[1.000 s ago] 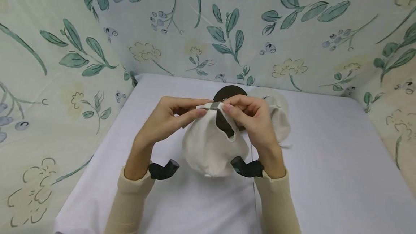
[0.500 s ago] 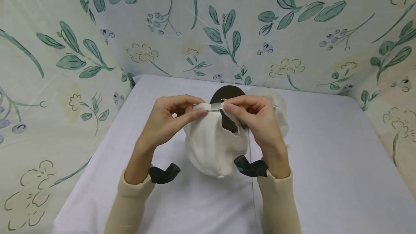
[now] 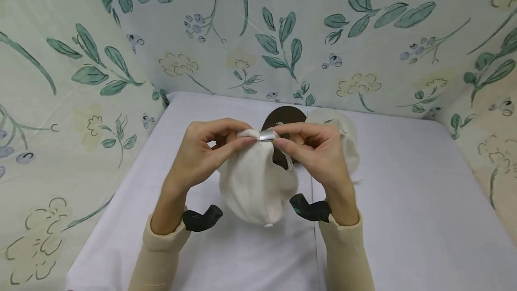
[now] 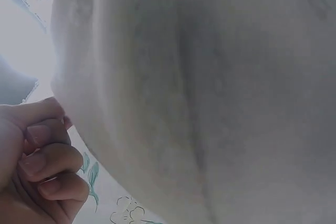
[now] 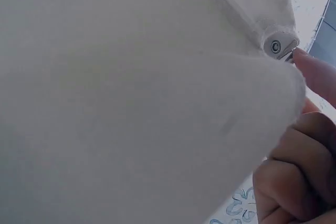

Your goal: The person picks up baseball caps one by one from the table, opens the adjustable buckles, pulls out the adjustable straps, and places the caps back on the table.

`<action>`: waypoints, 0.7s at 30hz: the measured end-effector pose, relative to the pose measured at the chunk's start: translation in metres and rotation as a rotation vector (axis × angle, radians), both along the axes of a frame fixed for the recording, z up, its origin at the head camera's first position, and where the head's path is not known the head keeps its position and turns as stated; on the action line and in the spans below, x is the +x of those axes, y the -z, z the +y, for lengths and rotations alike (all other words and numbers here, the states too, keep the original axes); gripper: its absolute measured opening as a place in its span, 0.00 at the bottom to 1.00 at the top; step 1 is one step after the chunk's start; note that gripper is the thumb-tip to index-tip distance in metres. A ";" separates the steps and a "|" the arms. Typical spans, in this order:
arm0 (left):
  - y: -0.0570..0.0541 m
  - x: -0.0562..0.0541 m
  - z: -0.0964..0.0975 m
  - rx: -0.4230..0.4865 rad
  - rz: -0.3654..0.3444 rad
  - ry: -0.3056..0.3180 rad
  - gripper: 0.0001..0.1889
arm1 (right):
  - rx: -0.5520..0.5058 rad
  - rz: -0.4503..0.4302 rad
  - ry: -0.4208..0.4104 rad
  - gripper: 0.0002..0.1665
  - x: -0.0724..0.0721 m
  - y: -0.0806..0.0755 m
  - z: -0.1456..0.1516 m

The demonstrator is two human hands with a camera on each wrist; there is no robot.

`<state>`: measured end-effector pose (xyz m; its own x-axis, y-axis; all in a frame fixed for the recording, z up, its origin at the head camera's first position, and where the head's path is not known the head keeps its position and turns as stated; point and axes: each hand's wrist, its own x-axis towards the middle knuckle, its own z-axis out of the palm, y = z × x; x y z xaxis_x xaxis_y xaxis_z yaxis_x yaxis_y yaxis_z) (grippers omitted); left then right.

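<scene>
A white baseball cap (image 3: 254, 183) hangs between my two hands, its back opening and adjuster strap facing up. On the strap sits a silver metal buckle (image 3: 266, 135). My left hand (image 3: 206, 152) pinches the strap left of the buckle between thumb and forefinger. At the buckle's right end, my right hand (image 3: 313, 147) pinches with thumb and forefinger. In the left wrist view the cap's pale cloth (image 4: 210, 98) fills most of the picture, with curled fingers (image 4: 55, 166) at its edge. The right wrist view shows a round metal snap (image 5: 275, 46) close to the right fingertips.
Behind the held cap lie a dark brown cap (image 3: 284, 116) and another off-white cap (image 3: 347, 140) on the white-covered table (image 3: 404, 201). A floral curtain (image 3: 226, 26) stands around the back and sides. Both wrists carry black camera mounts (image 3: 202, 219).
The buckle has turned its flat silver face up toward the head camera. The cap body has swung slightly right, then back left, while both hands keep pinching the strap area.
</scene>
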<state>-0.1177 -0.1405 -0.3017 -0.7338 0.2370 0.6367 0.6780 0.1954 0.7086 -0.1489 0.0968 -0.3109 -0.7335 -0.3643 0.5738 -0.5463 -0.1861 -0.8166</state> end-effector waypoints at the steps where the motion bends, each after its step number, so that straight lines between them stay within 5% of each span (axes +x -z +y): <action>1: 0.000 0.000 -0.001 -0.003 -0.002 0.001 0.07 | 0.002 0.010 0.001 0.20 0.000 0.001 0.000; 11: 0.002 0.001 0.000 0.003 -0.024 0.059 0.09 | 0.047 0.085 0.032 0.08 0.003 0.001 -0.001; 21: 0.003 -0.001 0.000 0.011 -0.011 0.104 0.10 | 0.072 0.113 0.040 0.09 0.003 0.001 -0.001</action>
